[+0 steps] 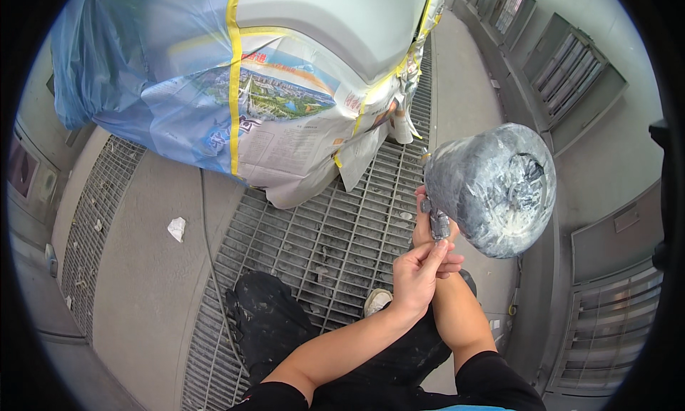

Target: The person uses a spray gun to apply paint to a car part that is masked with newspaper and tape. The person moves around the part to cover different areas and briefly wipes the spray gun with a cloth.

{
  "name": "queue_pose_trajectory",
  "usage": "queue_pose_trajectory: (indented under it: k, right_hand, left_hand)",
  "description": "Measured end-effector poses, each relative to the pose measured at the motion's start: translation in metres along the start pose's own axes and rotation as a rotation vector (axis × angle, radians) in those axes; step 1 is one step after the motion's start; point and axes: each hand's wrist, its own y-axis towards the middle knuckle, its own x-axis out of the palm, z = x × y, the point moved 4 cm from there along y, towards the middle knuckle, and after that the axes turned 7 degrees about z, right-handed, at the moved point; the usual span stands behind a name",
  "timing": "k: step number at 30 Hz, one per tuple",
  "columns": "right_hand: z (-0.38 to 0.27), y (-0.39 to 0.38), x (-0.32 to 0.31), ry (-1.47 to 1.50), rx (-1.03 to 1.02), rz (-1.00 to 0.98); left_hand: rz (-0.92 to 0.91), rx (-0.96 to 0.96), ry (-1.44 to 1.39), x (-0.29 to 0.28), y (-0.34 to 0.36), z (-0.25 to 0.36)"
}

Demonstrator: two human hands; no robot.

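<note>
A spray gun [440, 225] with a large paint-smeared grey cup [492, 186] is raised at the right of the head view. My right hand [421, 222] is wrapped around the gun's body, partly hidden behind it and the cup. My left hand [417, 275] pinches a small metal fitting at the gun's near end with thumb and fingers, just below the cup.
A vehicle panel [328, 15] is masked with newspaper [292, 140], yellow tape and blue plastic sheeting [143, 75]. My knees rest by a floor grating [342, 232]. A hose [205, 232] and a white scrap [176, 229] lie at left; a vented wall [599, 104] runs along the right.
</note>
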Motion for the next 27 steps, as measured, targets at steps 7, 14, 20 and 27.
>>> queue_pose_trajectory:
  k: [7, 14, 20, 27]
  right_hand:
    - [0.000, 0.003, 0.002, 0.009, 0.007, 0.004]
    - [-0.005, 0.004, 0.009, 0.053, 0.062, -0.001]
    - [0.001, 0.015, 0.007, 0.198, 0.326, 0.012]
    - [0.007, 0.018, 0.012, 0.398, 0.644, -0.036]
  left_hand:
    - [-0.109, -0.057, 0.063, -0.004, 0.009, 0.001]
    - [-0.173, -0.160, 0.177, -0.039, 0.007, -0.011]
    - [-0.143, 0.696, 1.500, -0.185, -0.014, 0.025]
    - [0.104, 0.312, 1.895, -0.339, -0.081, 0.035]
